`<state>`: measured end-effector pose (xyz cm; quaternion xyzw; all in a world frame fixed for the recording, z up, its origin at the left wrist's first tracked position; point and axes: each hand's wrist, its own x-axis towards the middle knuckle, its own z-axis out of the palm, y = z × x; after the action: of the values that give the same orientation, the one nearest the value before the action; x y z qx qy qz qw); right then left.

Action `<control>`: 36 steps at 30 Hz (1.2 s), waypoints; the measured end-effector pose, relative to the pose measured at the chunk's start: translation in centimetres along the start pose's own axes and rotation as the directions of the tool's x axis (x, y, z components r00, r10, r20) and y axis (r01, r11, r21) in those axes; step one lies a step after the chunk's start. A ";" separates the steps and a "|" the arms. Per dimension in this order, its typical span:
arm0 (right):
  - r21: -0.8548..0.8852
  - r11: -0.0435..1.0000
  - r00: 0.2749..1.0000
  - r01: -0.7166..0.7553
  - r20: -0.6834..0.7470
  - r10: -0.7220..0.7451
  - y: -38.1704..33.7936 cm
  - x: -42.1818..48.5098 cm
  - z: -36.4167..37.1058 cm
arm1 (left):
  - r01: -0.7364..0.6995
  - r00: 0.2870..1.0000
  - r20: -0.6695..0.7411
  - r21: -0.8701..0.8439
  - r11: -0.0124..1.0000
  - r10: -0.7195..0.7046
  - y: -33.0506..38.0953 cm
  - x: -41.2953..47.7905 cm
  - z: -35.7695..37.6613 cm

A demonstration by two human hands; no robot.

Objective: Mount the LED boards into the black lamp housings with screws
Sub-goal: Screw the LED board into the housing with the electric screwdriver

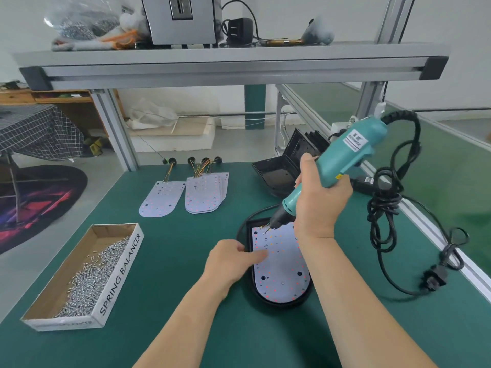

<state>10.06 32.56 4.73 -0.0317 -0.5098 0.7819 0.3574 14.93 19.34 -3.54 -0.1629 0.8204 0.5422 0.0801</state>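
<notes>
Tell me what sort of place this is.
Probably a small lamp assembly workshop: a green workbench holds a box of screws and stacked LED boards, and the right hand grips an electric screwdriver.

L hand (233, 258) & R hand (321, 205) bare, forearms (186, 314) bare too.
</notes>
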 end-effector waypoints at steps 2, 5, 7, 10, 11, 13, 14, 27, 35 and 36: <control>-0.066 0.997 0.998 0.042 0.044 -0.039 1.1 0.3 0.2 | 0.017 1.000 -0.027 0.120 0.993 -0.014 0.5 0.7 0.6; -0.130 0.987 0.991 0.097 0.107 -0.083 2.3 0.4 0.6 | 0.088 0.996 -0.025 0.117 0.989 -0.086 1.0 1.0 1.2; -0.153 0.980 0.986 0.124 0.128 -0.104 3.0 0.4 0.8 | 0.099 0.993 0.058 0.031 0.995 -0.101 1.2 1.0 1.6; -0.158 0.978 0.983 0.138 0.144 -0.115 3.8 0.2 1.0 | 0.106 0.991 0.086 -0.019 0.994 -0.104 1.0 1.3 1.8; -0.163 0.975 0.981 0.149 0.152 -0.125 4.0 0.1 1.0 | 0.110 0.990 0.088 -0.024 0.994 -0.108 0.9 1.4 1.8; -0.172 0.969 0.976 0.176 0.160 -0.149 4.2 0.0 1.1 | 0.116 0.988 0.106 -0.037 0.993 -0.112 0.7 1.7 1.8; -0.174 0.967 0.975 0.183 0.161 -0.155 4.3 0.1 1.1 | 0.114 0.988 0.110 -0.038 0.993 -0.109 0.7 1.7 1.8; -0.204 0.962 0.971 0.182 0.190 -0.144 4.8 0.0 1.5 | 0.095 0.990 0.110 -0.075 0.993 -0.087 0.9 1.0 1.8; -0.214 0.952 0.959 0.221 0.226 -0.172 4.9 -0.1 2.0 | 0.101 0.989 0.118 -0.121 0.988 -0.087 0.6 1.1 1.8; -0.213 0.951 0.957 0.222 0.234 -0.171 4.9 -0.1 2.1 | 0.104 0.989 0.120 -0.124 0.987 -0.089 0.5 1.2 1.8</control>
<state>6.71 29.79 1.63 0.0608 -0.6353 0.6745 0.3711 13.53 20.94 -4.15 -0.1763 0.7686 0.5983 0.1422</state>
